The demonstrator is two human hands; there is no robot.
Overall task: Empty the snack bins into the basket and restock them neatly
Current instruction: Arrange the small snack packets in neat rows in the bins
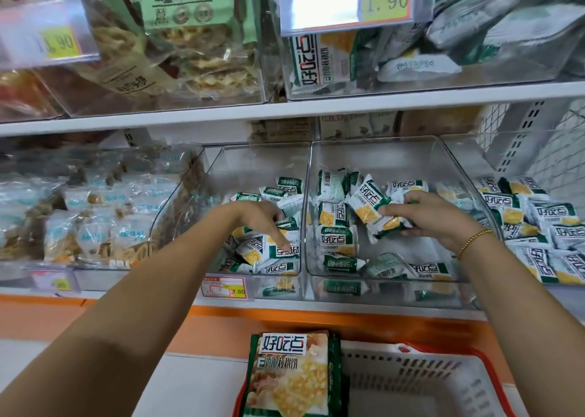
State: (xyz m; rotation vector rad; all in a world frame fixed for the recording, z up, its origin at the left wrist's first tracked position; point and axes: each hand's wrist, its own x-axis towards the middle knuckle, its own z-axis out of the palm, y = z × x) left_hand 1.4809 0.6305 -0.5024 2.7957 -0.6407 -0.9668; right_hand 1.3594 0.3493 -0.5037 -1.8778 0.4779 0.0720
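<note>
At 5 o'clock, one white perforated plastic basket (421, 381). One glossy big bag (294, 375) lies at its 9 o'clock rim, long axis 12-to-6. Farther in are two clear, hard-walled bins. The left hand (262, 217) dips into the left bin (253, 163) — grip unclear. In the right bin (395, 157) the right hand (437, 217) pinches a crinkly green-white packet (368, 209), axis 10-to-4.

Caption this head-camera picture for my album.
Right hand grips snack packets in one clear bin; left hand reaches into the neighbouring bin; basket below.
</note>
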